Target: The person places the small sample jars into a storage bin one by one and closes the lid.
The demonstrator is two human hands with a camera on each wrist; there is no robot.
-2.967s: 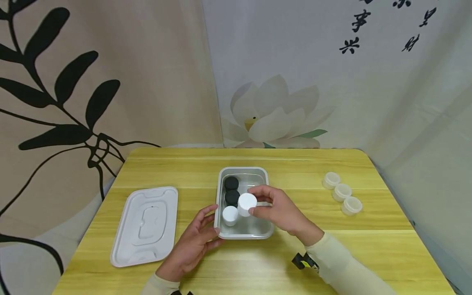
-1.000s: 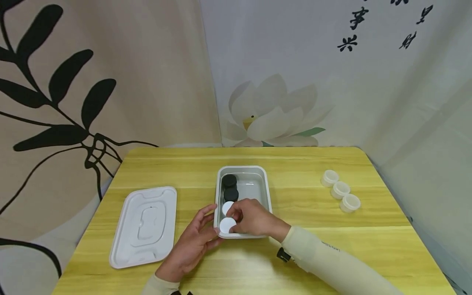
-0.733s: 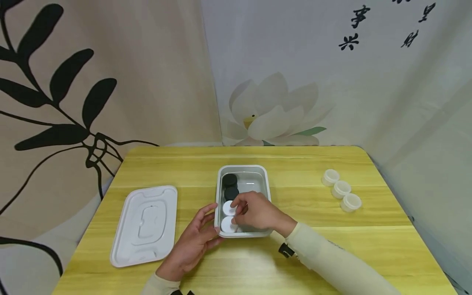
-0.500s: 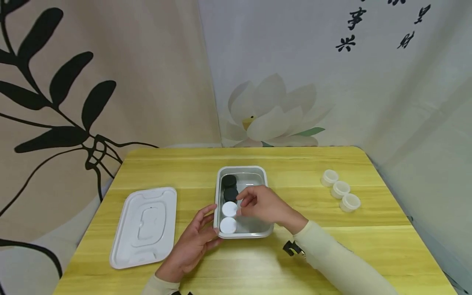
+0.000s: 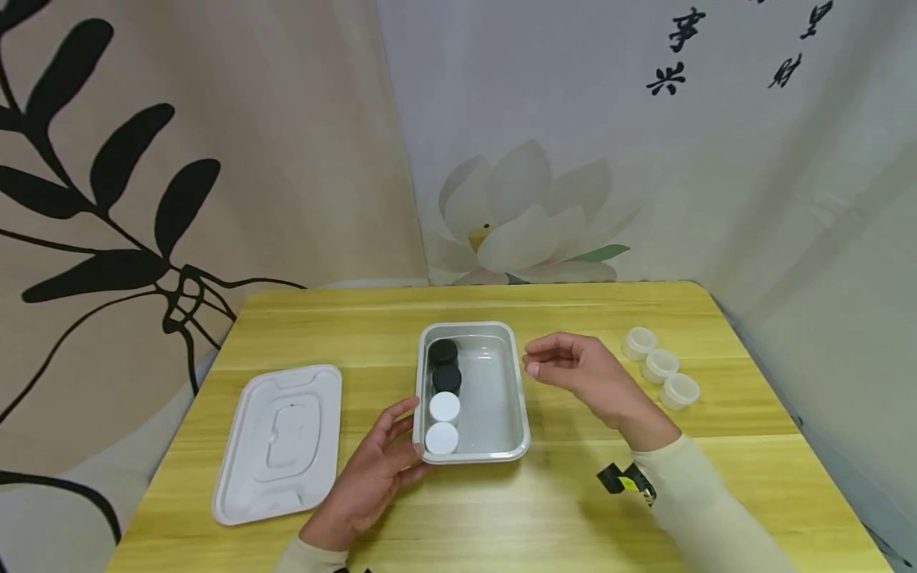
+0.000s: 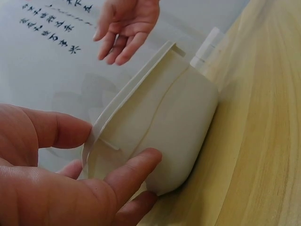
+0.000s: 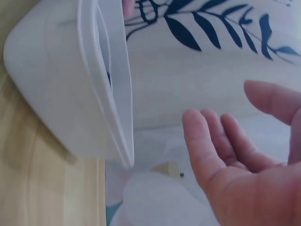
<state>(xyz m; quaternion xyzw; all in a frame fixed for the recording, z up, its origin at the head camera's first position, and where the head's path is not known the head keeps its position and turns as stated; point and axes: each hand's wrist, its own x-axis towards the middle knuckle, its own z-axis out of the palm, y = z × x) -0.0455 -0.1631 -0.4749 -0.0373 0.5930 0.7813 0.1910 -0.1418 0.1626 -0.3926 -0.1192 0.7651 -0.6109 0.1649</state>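
Note:
A deep white plastic container (image 5: pixel 494 458) stands in mid-table. Along its left inside wall is a row of small round pieces: two with black tops (image 5: pixel 446 379) at the far end, two with white tops (image 5: pixel 441 438) nearer me. My left hand (image 5: pixel 376 469) holds the container's near left corner; in the left wrist view its fingertips meet the rim and outer wall (image 6: pixel 178 136). To the right of the container, my right hand (image 5: pixel 595 378) hovers with nothing in it, thumb and fingers apart in the right wrist view.
A white lid (image 5: pixel 279 442) lies flat on the table at the left. Three small translucent lidded cups (image 5: pixel 661 366) stand in a slanting row at the right, just beyond the right hand. A printed curtain (image 5: pixel 322 159) hangs behind the wooden table (image 5: pixel 458 525).
The right hand has set a white-topped piece into the row, let go, and withdrawn to the right, out of the container. The left hand stays at its corner.

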